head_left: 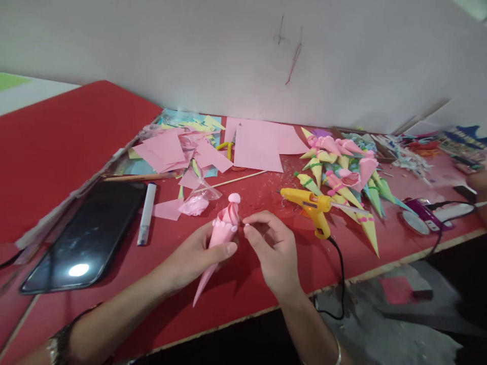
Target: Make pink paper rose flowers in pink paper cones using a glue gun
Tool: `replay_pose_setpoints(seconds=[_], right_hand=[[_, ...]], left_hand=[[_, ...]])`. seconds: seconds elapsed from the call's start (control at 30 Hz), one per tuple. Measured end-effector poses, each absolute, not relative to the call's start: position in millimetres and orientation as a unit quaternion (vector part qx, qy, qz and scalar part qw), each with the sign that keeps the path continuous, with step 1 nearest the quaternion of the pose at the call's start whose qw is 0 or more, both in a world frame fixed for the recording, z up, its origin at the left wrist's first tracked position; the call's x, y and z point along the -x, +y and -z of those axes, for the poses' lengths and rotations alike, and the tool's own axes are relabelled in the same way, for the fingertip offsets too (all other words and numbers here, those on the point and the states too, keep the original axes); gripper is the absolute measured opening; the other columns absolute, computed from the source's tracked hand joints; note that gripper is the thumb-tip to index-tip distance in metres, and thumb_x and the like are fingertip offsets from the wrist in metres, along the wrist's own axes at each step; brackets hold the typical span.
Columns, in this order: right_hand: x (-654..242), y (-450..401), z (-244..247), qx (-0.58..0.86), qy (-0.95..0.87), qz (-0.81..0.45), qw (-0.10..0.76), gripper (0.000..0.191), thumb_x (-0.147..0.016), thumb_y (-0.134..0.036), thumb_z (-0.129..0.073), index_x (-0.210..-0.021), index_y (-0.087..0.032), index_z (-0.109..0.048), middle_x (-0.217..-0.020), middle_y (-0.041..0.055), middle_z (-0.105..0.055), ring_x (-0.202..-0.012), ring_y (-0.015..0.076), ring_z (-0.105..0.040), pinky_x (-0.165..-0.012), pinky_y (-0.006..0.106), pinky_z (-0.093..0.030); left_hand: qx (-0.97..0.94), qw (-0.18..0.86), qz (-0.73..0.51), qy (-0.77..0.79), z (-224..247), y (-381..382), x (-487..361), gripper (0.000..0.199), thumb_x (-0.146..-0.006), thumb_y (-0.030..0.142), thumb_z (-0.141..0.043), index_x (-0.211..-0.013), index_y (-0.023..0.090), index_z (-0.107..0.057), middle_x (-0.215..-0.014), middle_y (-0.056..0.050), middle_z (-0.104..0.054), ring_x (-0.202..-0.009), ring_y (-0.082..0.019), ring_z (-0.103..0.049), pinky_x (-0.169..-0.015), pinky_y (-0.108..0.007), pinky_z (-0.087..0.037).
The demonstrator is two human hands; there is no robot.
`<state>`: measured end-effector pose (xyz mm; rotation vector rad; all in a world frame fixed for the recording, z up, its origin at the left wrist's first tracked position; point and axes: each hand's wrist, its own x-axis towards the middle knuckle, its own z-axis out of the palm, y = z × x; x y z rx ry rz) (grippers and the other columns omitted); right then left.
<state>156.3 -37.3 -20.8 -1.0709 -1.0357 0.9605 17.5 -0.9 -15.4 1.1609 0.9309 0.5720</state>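
In my left hand point(203, 248) is a pink paper ice cream cone point(221, 235), its point slanting down toward me. Small pale pink balls ring its rim, and a rounded pink piece tops the swirl. My right hand point(276, 248) is beside the rim with thumb and forefinger pinched together; whatever they hold is too small to name. A clear bag of pink clay-like material point(195, 204) lies just beyond the cone. To the right of my right hand rests a yellow hot glue gun point(310, 202), its black cord dropping over the table edge.
Several finished paper cones point(342, 172) are heaped at the right. Pink paper sheets point(258, 144) and scraps lie at the back. A black phone point(91, 233) and a white marker point(147, 215) are on the left. A purple device point(428, 213) sits far right, near another person's blurred hand.
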Motion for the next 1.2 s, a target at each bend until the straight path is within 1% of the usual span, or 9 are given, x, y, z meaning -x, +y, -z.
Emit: replay_pose_setpoints(seconds=[0.13, 0.23, 0.4, 0.47, 0.53, 0.6, 0.73, 1.0, 1.2], right_hand=[[-156, -37, 21, 0.471, -0.453, -0.42, 0.629, 0.009, -0.076, -0.014, -0.06, -0.078, -0.022, -0.063, -0.08, -0.0012, -0.065, -0.078, 0.0128, -0.062, -0.07, 0.023, -0.052], [-156, -37, 22, 0.479, -0.449, -0.429, 0.621, 0.008, -0.073, -0.013, -0.061, -0.075, -0.021, -0.061, -0.075, -0.0016, -0.064, -0.073, 0.0126, -0.062, -0.067, 0.023, -0.052], [-154, -38, 19, 0.473, -0.435, -0.433, 0.632, 0.009, -0.073, -0.013, -0.061, -0.075, -0.022, -0.063, -0.075, -0.0012, -0.064, -0.072, 0.0135, -0.064, -0.066, 0.024, -0.054], [-152, -39, 18, 0.452, -0.425, -0.453, 0.641, 0.009, -0.074, -0.014, -0.062, -0.075, -0.022, -0.064, -0.073, -0.002, -0.062, -0.064, 0.0125, -0.064, -0.059, 0.024, -0.055], [-150, -40, 17, 0.429, -0.424, -0.469, 0.645, 0.009, -0.075, -0.016, -0.062, -0.076, -0.023, -0.066, -0.073, -0.0029, -0.058, -0.052, 0.0096, -0.061, -0.051, 0.024, -0.054], [-147, -41, 17, 0.416, -0.436, -0.466, 0.648, 0.011, -0.076, -0.015, -0.063, -0.078, -0.025, -0.069, -0.077, -0.0021, -0.056, -0.05, 0.0089, -0.059, -0.046, 0.024, -0.054], [-142, -41, 16, 0.401, -0.448, -0.447, 0.663, 0.018, -0.075, -0.013, -0.064, -0.081, -0.028, -0.073, -0.084, 0.0017, -0.055, -0.08, 0.0159, -0.062, -0.043, 0.018, -0.054], [-135, -38, 16, 0.419, -0.443, -0.452, 0.651, 0.018, -0.075, -0.014, -0.064, -0.082, -0.029, -0.073, -0.086, 0.0006, -0.051, -0.063, 0.0086, -0.053, -0.041, 0.016, -0.051], [-134, -38, 16, 0.41, -0.428, -0.468, 0.656, 0.015, -0.076, -0.018, -0.063, -0.082, -0.028, -0.073, -0.084, -0.0003, -0.051, -0.056, 0.0067, -0.052, -0.04, 0.016, -0.052]], left_hand=[[-0.57, 0.621, -0.309, 0.441, 13, -1, -17, 0.024, -0.059, 0.033, -0.072, -0.069, 0.02, -0.054, -0.062, 0.005, -0.048, -0.056, -0.012, -0.042, -0.052, -0.021, -0.035], [-0.581, 0.604, -0.325, 0.438, 15, -1, -16, 0.02, -0.064, 0.031, -0.069, -0.076, 0.021, -0.058, -0.062, 0.004, -0.048, -0.057, -0.013, -0.042, -0.052, -0.023, -0.034], [-0.567, 0.691, -0.31, 0.325, 21, -1, -14, 0.039, -0.078, 0.032, -0.051, -0.115, 0.019, -0.054, -0.058, 0.007, -0.046, -0.048, -0.01, -0.038, -0.049, -0.024, -0.033], [-0.56, 0.709, -0.315, 0.291, 23, -1, -13, 0.042, -0.08, 0.032, -0.049, -0.12, 0.021, -0.051, -0.06, 0.006, -0.049, -0.051, -0.011, -0.04, -0.053, -0.024, -0.034], [-0.556, 0.711, -0.317, 0.292, 25, -1, -12, 0.041, -0.08, 0.034, -0.05, -0.118, 0.021, -0.052, -0.063, 0.005, -0.051, -0.056, -0.012, -0.042, -0.057, -0.025, -0.034], [-0.547, 0.709, -0.319, 0.311, 28, -2, -11, 0.034, -0.078, 0.035, -0.053, -0.109, 0.02, -0.057, -0.067, 0.004, -0.054, -0.061, -0.013, -0.044, -0.061, -0.027, -0.035], [-0.532, 0.706, -0.318, 0.342, 31, -2, -11, 0.019, -0.077, 0.037, -0.056, -0.08, 0.019, -0.06, -0.068, 0.003, -0.055, -0.062, -0.014, -0.045, -0.064, -0.028, -0.035], [-0.523, 0.709, -0.309, 0.359, 29, -4, -11, 0.018, -0.074, 0.036, -0.055, -0.067, 0.019, -0.052, -0.063, 0.003, -0.053, -0.064, -0.015, -0.047, -0.061, -0.027, -0.035], [-0.52, 0.725, -0.311, 0.329, 28, -3, -11, 0.018, -0.071, 0.037, -0.057, -0.073, 0.019, -0.054, -0.062, 0.003, -0.053, -0.064, -0.016, -0.048, -0.062, -0.028, -0.037]])
